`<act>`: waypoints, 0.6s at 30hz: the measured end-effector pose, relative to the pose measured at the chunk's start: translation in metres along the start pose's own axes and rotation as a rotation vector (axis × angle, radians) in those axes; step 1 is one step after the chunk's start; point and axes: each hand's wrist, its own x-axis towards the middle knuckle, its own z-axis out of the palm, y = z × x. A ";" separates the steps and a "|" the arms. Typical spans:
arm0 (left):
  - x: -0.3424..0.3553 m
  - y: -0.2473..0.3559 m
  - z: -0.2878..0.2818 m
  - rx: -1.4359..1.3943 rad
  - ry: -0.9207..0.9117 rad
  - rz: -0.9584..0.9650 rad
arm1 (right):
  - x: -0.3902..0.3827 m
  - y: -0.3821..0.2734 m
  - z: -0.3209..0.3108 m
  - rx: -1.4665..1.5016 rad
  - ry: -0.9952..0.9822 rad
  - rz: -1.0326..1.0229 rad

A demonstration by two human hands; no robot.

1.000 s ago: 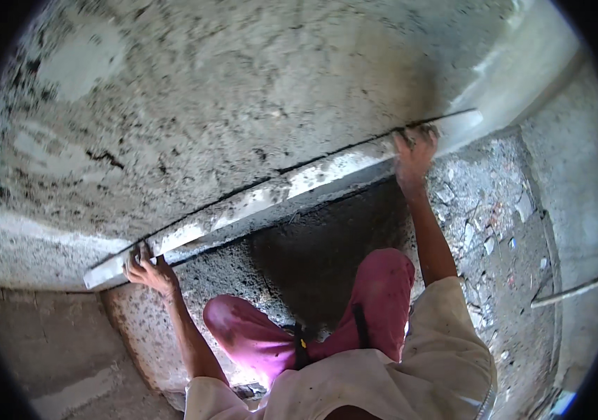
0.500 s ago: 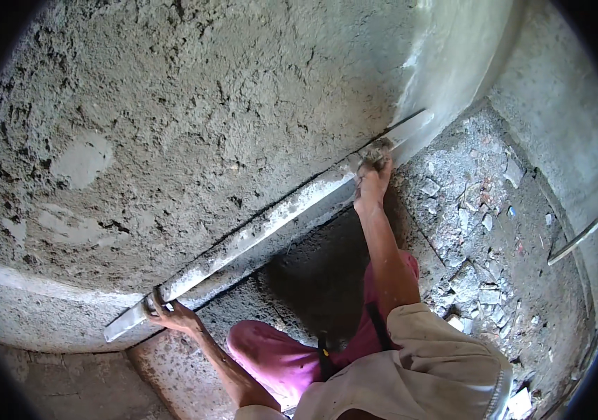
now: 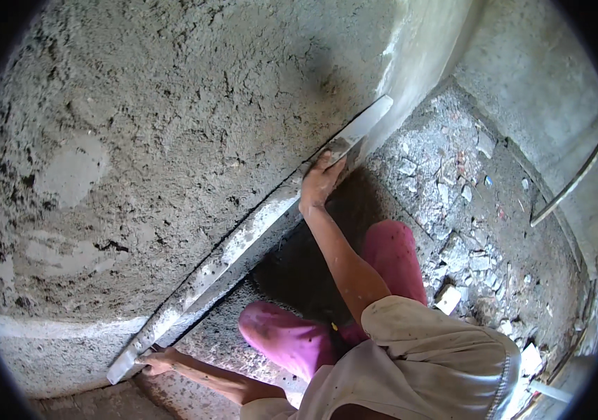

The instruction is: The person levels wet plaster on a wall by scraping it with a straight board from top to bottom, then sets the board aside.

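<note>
A long metal straightedge (image 3: 243, 238), spattered with mortar, lies slantwise along the lower part of a rough, freshly plastered wall (image 3: 166, 140). Near its lower left end my left hand (image 3: 159, 360) is closed on the bar from below, fingers partly hidden behind it. My right hand (image 3: 321, 180) grips it toward the upper right end, fingers over the bar and the clump of mortar gone from them. On the wall above that hand shows a dark, blurred lump (image 3: 325, 73), probably mortar.
Broken rubble (image 3: 467, 259) covers the floor to the right. A bent pipe or hose (image 3: 572, 178) leans by the right-hand wall (image 3: 537, 98). Smooth plaster (image 3: 425, 49) adjoins the rough area. My pink-trousered knees (image 3: 393, 259) are close below the bar.
The clump of mortar has left my right hand, and a dark blurred lump now shows higher on the wall. My right hand has shifted down-left along the straightedge, whose slant looks steeper.
</note>
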 end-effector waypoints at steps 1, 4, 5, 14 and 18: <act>0.069 -0.036 -0.003 0.144 0.001 -0.015 | -0.005 -0.001 0.004 0.012 -0.002 0.024; 0.098 -0.084 0.003 0.381 -0.022 0.096 | 0.006 0.018 0.007 -0.135 -0.018 -0.019; 0.099 -0.083 0.005 0.505 -0.027 0.157 | 0.010 0.018 0.006 -0.145 -0.005 -0.005; -0.095 0.022 0.028 0.819 -0.057 0.233 | 0.134 0.078 -0.034 -0.232 0.008 -0.114; -0.083 -0.016 0.027 0.449 -0.169 0.438 | 0.141 0.086 -0.037 -0.228 -0.065 -0.022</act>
